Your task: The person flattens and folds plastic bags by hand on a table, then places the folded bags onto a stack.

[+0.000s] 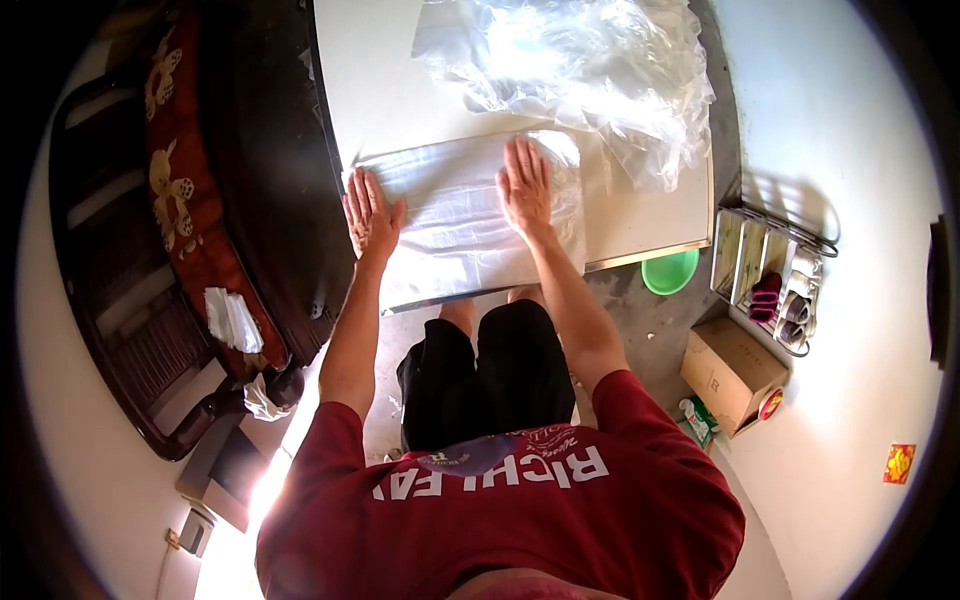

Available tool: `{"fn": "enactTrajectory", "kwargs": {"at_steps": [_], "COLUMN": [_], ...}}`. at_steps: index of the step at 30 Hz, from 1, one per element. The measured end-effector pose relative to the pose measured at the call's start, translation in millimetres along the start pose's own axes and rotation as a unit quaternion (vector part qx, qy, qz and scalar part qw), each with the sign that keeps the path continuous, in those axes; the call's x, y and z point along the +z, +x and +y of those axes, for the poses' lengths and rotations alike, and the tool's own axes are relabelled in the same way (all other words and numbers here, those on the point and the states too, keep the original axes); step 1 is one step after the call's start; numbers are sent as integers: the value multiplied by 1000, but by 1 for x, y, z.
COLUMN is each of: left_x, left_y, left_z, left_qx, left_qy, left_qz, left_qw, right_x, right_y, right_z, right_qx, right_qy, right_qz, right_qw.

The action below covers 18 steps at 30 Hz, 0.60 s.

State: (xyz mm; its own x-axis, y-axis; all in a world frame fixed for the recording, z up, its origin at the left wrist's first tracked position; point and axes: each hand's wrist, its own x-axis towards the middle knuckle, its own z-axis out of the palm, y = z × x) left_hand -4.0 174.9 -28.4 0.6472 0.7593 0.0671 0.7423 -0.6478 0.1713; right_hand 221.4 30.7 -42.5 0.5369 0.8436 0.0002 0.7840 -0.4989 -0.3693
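Note:
A flat stack of clear plastic sheets or bags (450, 210) lies on the white table (375, 70) close to my body. My left hand (373, 215) rests flat on its left edge, fingers stretched out. Near the stack's far right part, my right hand (525, 188) is laid flat on top with the fingers extended. Neither hand grips anything. Beyond the stack, a loose, crumpled heap of clear plastic (600, 80) covers the far right of the table and hangs toward its right edge.
On the right are a green basin (670, 271), a shoe rack (745, 255) with shoes, and a cardboard box (735, 370). A dark wooden bench (100, 290) with a red patterned cloth (205, 270) stands on the left, bearing white tissue-like sheets (233, 320).

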Motion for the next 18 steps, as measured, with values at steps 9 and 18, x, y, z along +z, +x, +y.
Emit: {"fn": "enactTrajectory", "kwargs": {"at_steps": [9,18], "left_x": [-31,-8], "left_y": [-28,-158], "left_z": [8,16], "left_qx": [-97,-349], "left_qy": [-86,-128], "left_qz": [59,-23], "left_qw": [990,928], "right_x": [-57,-54], "right_y": [-39,-131], "right_z": [30,80], "right_qx": [92,300], "right_qy": [93,94], "right_qz": [172,5], "right_qw": [976,949]}}
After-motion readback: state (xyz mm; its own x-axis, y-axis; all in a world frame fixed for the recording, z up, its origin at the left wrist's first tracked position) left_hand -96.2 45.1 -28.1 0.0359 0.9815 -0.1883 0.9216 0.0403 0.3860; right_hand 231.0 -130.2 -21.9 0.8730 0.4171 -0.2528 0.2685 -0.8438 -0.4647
